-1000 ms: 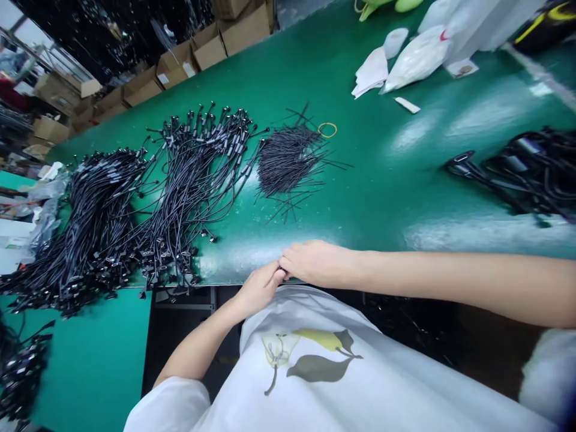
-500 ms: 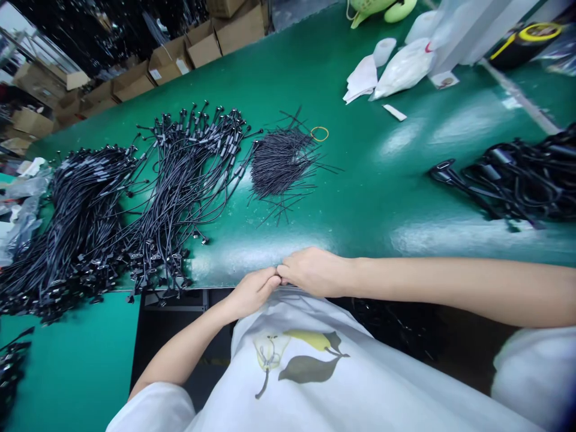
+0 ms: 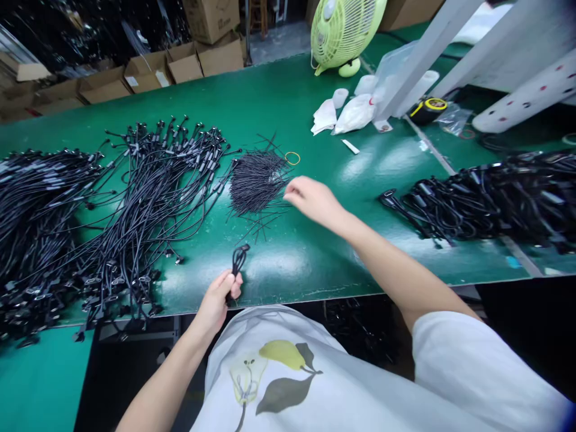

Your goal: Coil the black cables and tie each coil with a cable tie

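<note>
My left hand (image 3: 220, 294) is closed around a short black cable (image 3: 238, 259), folded into a loop that sticks up above the fingers, at the table's front edge. My right hand (image 3: 312, 201) hovers at the right side of a pile of thin black twist ties (image 3: 254, 183). Its fingers are curled together, and whatever is between them, if anything, is hidden. Left of the ties lies a spread bunch of black cables (image 3: 166, 180) with small connectors at both ends. Farther left is a second heap of straight cables (image 3: 36, 210).
Coiled black cables (image 3: 490, 198) lie on the right of the green table (image 3: 315, 258). A yellow rubber band (image 3: 292, 158) rests beside the ties. Toward the back stand a green fan (image 3: 346, 33), a white bag (image 3: 355, 114), a tape measure (image 3: 427, 110) and cardboard boxes (image 3: 148, 71).
My hands were together at the table edge and have parted. The right has reached forward to the twist ties; the left now shows the looped cable. The view has swung right.
</note>
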`<state>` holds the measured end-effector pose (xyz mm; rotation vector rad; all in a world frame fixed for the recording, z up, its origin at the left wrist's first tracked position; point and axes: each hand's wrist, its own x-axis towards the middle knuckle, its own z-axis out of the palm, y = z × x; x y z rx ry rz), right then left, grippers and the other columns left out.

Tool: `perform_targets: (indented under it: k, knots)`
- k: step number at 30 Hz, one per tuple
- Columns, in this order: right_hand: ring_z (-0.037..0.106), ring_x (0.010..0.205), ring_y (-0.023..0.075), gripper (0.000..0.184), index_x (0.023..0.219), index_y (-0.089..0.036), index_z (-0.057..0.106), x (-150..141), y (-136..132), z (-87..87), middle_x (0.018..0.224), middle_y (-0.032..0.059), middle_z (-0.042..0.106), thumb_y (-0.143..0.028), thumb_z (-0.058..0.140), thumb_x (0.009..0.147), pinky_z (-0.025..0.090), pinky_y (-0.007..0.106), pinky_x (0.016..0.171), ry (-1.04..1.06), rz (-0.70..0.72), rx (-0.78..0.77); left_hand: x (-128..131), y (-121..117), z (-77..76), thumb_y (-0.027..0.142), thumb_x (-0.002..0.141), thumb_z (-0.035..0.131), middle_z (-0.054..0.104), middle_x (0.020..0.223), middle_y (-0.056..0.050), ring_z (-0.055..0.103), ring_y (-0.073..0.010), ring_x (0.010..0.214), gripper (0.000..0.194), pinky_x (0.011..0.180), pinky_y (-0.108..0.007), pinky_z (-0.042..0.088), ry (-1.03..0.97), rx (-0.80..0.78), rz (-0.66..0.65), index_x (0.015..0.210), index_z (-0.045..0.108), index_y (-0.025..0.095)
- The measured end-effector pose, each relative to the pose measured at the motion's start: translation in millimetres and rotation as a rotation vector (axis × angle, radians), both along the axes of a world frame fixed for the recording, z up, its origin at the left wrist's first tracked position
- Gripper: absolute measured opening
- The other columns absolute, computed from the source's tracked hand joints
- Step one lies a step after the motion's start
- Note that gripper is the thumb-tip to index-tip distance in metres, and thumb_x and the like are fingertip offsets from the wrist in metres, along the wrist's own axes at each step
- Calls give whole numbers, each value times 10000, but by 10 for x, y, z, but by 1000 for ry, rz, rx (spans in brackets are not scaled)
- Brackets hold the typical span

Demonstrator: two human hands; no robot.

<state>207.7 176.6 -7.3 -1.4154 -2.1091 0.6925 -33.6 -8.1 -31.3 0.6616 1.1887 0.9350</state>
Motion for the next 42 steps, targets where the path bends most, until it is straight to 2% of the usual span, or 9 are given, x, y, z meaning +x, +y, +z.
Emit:
perform_targets:
  k: [2,7,11,18,23,28,35,39,42]
  knots:
    - [331,593,68,149,678,-144,535,234,310,-145,642,-44,424,-126,638,784,298,223,624,-34,-217,-10,-40,42,43,451,758,696,384,585,50,298,-73,536,346,523,-214,254,-79,-14,64,765,562,132]
    - [221,548,62,263,547,-174,452,489,490,-311,583,-66,331,-46,623,701,244,252,579,-64,-248,-54,1,122,145,411,746,721,346,564,59,282,-54,505,325,471,-189,231,-209,1,123,733,558,130]
    - [338,545,80,145,673,-187,481,325,49,-181,613,-34,441,-115,547,780,285,246,557,-4,-217,-53,84,167,202,409,762,707,368,567,54,298,-54,504,315,475,-198,224,-243,51,132,811,604,116]
    - [549,579,110,189,978,-173,565,-630,-1123,-209,725,-9,601,-301,493,861,449,236,539,480,238,-542,199,210,111,440,828,627,389,582,63,321,-75,517,488,510,-216,271,-129,165,84,1205,571,135]
    - [545,697,122,175,872,-162,610,-820,-1258,-202,765,32,613,-192,446,925,405,249,639,21,327,236,96,166,32,344,935,450,625,788,-31,549,-137,717,366,718,-263,454,495,434,71,1203,620,162]
    - [566,858,180,203,936,-96,637,-789,-1089,-24,993,108,647,-114,437,909,409,314,722,-336,663,1064,-45,153,52,224,934,384,675,1166,-85,587,-212,1131,399,1015,-360,429,862,606,-106,1279,584,201]
    - [587,874,195,240,998,-112,629,-824,-1032,248,1011,109,639,-113,402,917,442,351,801,-554,1009,1241,-156,147,17,213,872,444,697,1134,-87,602,-231,1130,413,1024,-362,428,477,388,-163,1243,611,139]
    - [541,1075,231,353,1058,-80,632,-879,-1009,331,1208,157,584,-53,316,904,407,381,927,-553,1042,1289,-148,149,0,196,837,482,702,826,-36,627,-197,843,285,835,-307,477,391,373,-125,990,710,118]
    - [574,864,215,301,941,-113,641,-921,-990,361,933,127,644,-73,345,906,426,363,797,-629,1017,1256,-142,147,-43,284,845,522,582,632,10,498,-120,604,278,644,-249,424,287,310,-115,946,713,108]
